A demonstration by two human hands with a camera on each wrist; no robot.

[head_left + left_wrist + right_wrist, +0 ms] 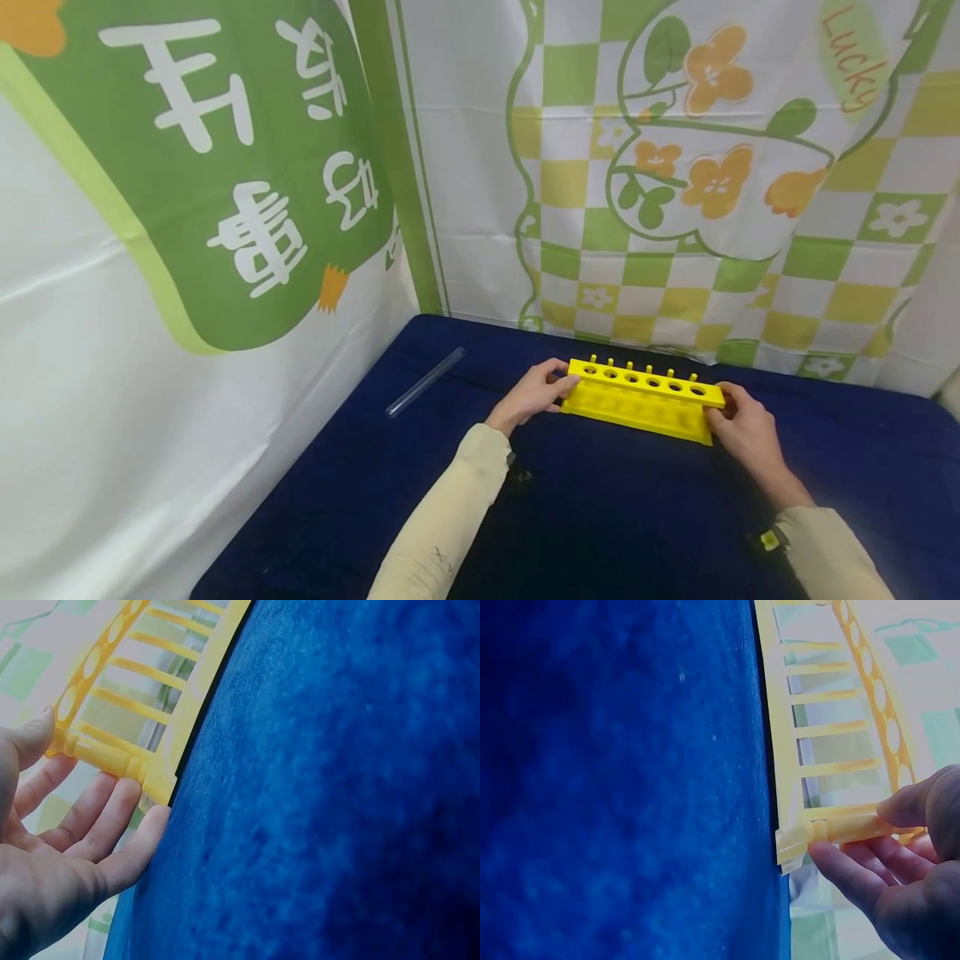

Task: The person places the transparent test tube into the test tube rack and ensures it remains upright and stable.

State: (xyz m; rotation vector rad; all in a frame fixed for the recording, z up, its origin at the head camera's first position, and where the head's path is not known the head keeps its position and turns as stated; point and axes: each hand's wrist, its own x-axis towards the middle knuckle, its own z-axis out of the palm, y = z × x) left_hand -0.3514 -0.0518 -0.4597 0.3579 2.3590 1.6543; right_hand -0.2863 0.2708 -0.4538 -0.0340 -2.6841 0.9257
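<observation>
A yellow test tube rack point(637, 405) stands upright on the dark blue cloth, a row of round holes along its top bar and short pegs behind them. My left hand point(531, 393) grips its left end. In the left wrist view, that thumb presses the top bar while the fingers point(112, 810) reach along the end post. At the opposite end, my right hand point(747, 431) holds the rack, its thumb point(909, 805) near the top bar and the fingertips against the end post. No tubes show in the holes.
A clear glass test tube point(425, 383) lies slantwise on the blue cloth point(600, 517), left of my left hand. White printed curtains point(465, 167) rise directly behind the table and along its left side.
</observation>
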